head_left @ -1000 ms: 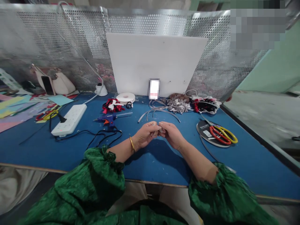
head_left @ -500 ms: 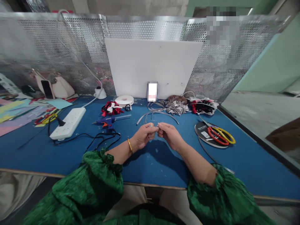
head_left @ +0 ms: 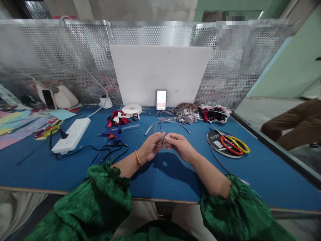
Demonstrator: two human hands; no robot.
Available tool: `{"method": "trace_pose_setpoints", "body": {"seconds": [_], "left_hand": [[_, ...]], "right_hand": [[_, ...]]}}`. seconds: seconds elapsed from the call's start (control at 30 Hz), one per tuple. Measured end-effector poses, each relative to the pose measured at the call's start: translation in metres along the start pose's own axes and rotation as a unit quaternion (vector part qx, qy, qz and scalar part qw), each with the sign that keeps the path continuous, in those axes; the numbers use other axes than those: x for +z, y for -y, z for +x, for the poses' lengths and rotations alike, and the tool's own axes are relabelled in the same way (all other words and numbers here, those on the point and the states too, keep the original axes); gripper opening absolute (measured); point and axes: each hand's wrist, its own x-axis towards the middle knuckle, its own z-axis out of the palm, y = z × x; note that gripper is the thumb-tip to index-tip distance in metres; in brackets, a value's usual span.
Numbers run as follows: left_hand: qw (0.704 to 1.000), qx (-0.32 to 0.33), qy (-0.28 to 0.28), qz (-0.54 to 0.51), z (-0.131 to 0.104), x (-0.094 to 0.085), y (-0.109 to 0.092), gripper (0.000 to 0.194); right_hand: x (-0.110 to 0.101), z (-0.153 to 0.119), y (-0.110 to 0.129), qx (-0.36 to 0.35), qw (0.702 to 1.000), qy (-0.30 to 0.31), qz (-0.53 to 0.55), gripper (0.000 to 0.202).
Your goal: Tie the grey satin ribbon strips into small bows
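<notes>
My left hand [head_left: 151, 147] and my right hand [head_left: 180, 146] meet above the middle of the blue table, fingertips nearly touching. Both are closed in a pinch on a small piece of grey ribbon [head_left: 163, 141], most of it hidden by the fingers. Just beyond them, longer strips of grey ribbon [head_left: 173, 122] lie curved on the table. Farther back is a pile of grey ribbon bows [head_left: 187, 115].
To the left lie a blue glue gun [head_left: 114, 134], a white power strip [head_left: 71, 135], red and white bows [head_left: 117, 117] and a ribbon roll [head_left: 131, 109]. Scissors [head_left: 232, 144] rest on a black ribbon spool [head_left: 213, 135] at right. A phone [head_left: 161, 99] leans on the white board [head_left: 163, 67].
My fingers have shifted slightly on the ribbon, and the hands sit a little closer together. The view has turned slightly; a person's legs now show at the far right.
</notes>
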Motion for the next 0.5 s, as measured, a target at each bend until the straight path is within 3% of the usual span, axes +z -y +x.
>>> {"method": "trace_pose_setpoints", "body": {"seconds": [0.2,0.4,0.5], "left_hand": [[0.999,0.007,0.043,0.03,0.001,-0.0013,-0.0015,0.038],[0.999,0.023,0.029,0.025,0.003,-0.0026,-0.0001,0.037],[0.999,-0.005,0.045,0.002,0.0026,-0.0031,-0.0014,0.041]], "right_hand": [[-0.0015,0.0009,0.0012,0.013,0.999,-0.03,-0.01,0.035],[-0.0047,0.0023,0.0025,0.025,0.999,-0.02,0.022,0.036],[-0.0056,0.0028,0.0016,0.023,0.999,-0.027,0.041,0.041]]}}
